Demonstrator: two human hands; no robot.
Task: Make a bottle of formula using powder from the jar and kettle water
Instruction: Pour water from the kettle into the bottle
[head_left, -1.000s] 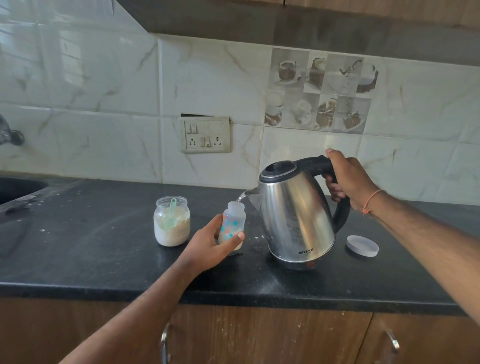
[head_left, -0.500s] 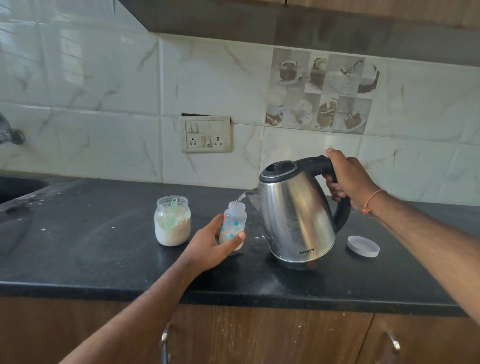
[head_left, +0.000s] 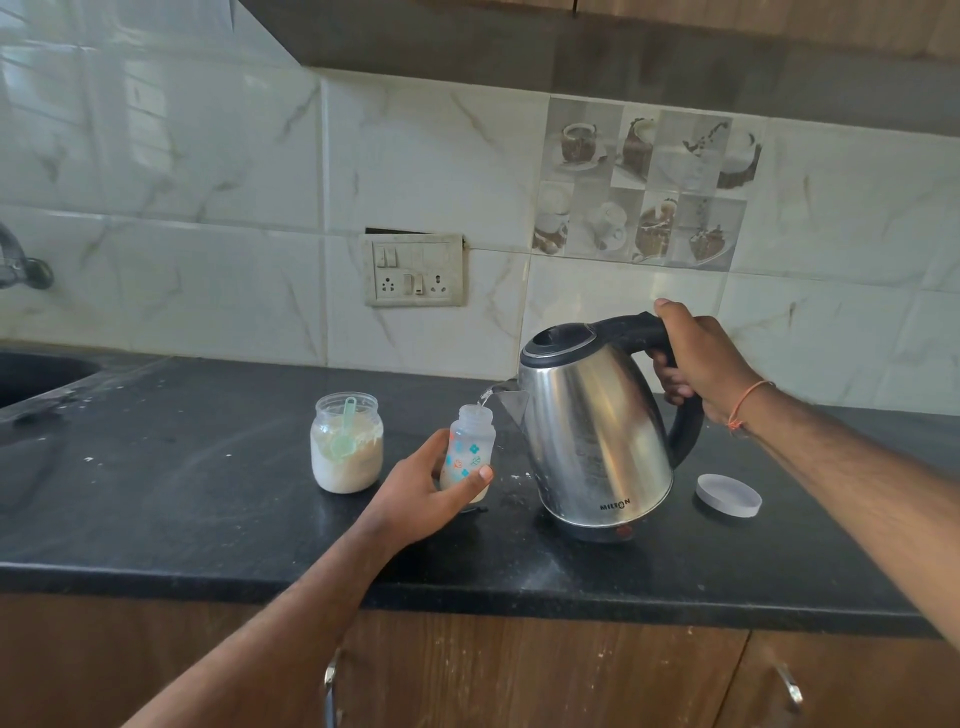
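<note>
Still tilted in the right hand, the kettle keeps pouring into the bottle gripped by the left hand; filling continues.

Daylight, soft and fairly bright, comes in from my left: window reflections glare on the glossy wall tiles at upper left. The underside of the cabinet above is dim. The black surface has a dull sheen, with faint soft shadows under the jar and the kettle. The steel kettle body shows bright streaks and a dark mirrored patch. Focus is sharp in the centre; the kettle logo is readable. Wide-angle bending shows at the edges: the surface's front edge bows and my forearms stretch. The water stream at the spout is slightly blurred. The lower cupboards are darker, with mild noise.
</note>
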